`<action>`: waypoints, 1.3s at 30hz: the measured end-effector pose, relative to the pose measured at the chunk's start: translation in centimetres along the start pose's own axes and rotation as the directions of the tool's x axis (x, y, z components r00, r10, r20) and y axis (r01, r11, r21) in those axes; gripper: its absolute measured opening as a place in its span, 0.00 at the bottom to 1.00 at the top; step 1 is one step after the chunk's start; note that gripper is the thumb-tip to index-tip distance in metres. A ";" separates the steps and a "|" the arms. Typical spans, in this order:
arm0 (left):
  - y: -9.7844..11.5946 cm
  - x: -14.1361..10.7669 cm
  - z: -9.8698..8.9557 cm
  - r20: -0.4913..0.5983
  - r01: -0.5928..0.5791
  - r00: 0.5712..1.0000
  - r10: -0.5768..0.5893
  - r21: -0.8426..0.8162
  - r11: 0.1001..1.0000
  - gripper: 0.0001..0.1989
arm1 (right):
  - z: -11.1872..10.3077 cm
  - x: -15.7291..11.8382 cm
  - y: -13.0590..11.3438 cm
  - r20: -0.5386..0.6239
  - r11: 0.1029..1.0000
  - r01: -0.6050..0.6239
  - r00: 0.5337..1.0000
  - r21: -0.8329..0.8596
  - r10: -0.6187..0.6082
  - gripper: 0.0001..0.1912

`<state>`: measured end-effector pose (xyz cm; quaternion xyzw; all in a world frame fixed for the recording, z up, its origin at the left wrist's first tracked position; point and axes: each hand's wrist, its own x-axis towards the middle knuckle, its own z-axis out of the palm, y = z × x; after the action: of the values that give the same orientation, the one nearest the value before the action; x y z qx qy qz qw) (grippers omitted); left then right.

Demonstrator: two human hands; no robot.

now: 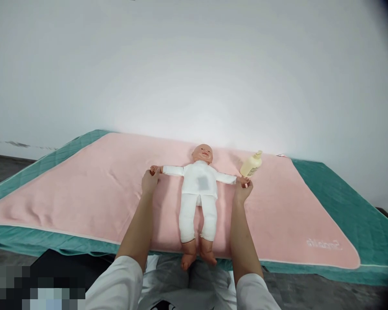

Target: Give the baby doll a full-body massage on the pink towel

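Note:
A baby doll (199, 181) in white top and trousers lies face up, its arms stretched out sideways and its bare feet at the front edge of the bed. My left hand (150, 181) is closed on the doll's hand at the left. On the other side, my right hand (243, 190) has its fingers closed round the doll's other hand. A pale yellow pump bottle (251, 164) is just beyond my right hand, on the pink mat.
The pink mat (93, 185) is spread over a green quilted cover (345, 193). A white wall (194, 69) rises behind the bed. Something black sits below the front edge at the lower left, partly pixelated.

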<state>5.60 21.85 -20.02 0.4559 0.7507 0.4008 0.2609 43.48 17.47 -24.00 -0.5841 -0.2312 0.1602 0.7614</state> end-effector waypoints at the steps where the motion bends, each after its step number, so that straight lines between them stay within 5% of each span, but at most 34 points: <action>1: 0.4 -0.3 0.0 -0.025 -0.024 0.999 0.023 -0.061 0.998 0.17 | 0.1 -0.2 -0.3 0.006 1.000 -0.016 1.000 0.025 0.016 0.33; 6: 3.9 -3.2 -0.1 -0.171 -0.337 0.937 0.304 -0.223 0.915 0.19 | 0.8 -1.9 -2.7 0.056 1.000 0.007 0.998 -0.002 -0.007 0.37; 8: 5.4 -4.7 0.0 -0.172 -0.493 0.867 0.468 -0.163 0.855 0.17 | 0.9 -3.3 -3.7 0.142 0.996 0.084 0.986 -0.004 -0.083 0.34; 10: 6.8 -6.2 0.5 -0.166 -0.615 0.782 0.601 -0.051 0.787 0.15 | 0.9 -5.0 -4.6 0.307 0.968 0.252 0.922 -0.011 -0.237 0.29; 13: 8.0 -7.9 1.8 -0.102 -0.785 0.609 0.787 0.067 0.616 0.12 | 0.9 -7.7 -5.2 0.602 0.818 0.574 0.662 -0.025 -0.446 0.18; 16: 8.3 -8.9 3.2 0.026 -0.890 0.446 0.894 0.117 0.441 0.11 | 1.2 -9.6 -5.2 0.793 0.671 0.739 0.369 0.067 -0.485 0.21; 18: 8.2 -9.3 3.8 0.107 -0.922 0.379 0.919 0.133 0.364 0.11 | 1.4 -10.2 -5.3 0.834 0.616 0.783 0.283 0.085 -0.475 0.22; 23: 7.9 -9.9 4.3 0.199 -0.952 0.300 0.933 0.130 0.279 0.12 | 1.3 -10.9 -5.7 0.836 0.536 0.844 0.312 -0.025 -0.451 0.20; 28: 7.8 -10.2 4.8 0.289 -0.968 0.249 0.924 0.067 0.240 0.12 | 1.2 -11.1 -5.5 0.834 0.568 0.819 0.366 -0.077 -0.414 0.18; 34: 8.0 -10.3 4.8 0.362 -0.969 0.245 0.899 0.074 0.235 0.13 | 1.6 -11.1 -5.0 0.889 0.588 0.805 0.325 -0.081 -0.322 0.19; 37: 7.8 -10.0 4.3 0.344 -0.967 0.248 0.906 0.037 0.251 0.12 | 1.4 -11.2 -4.8 0.878 0.602 0.794 0.346 -0.087 -0.330 0.19; 39: 7.3 -9.5 3.8 0.288 -0.955 0.291 0.912 0.024 0.297 0.12 | 1.0 -11.2 -4.6 0.864 0.616 0.781 0.376 -0.101 -0.335 0.21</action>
<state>16.21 16.69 -15.72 0.8719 0.3419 0.3503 0.0126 33.33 11.30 -21.18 -0.5058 -0.7593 0.0496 0.4064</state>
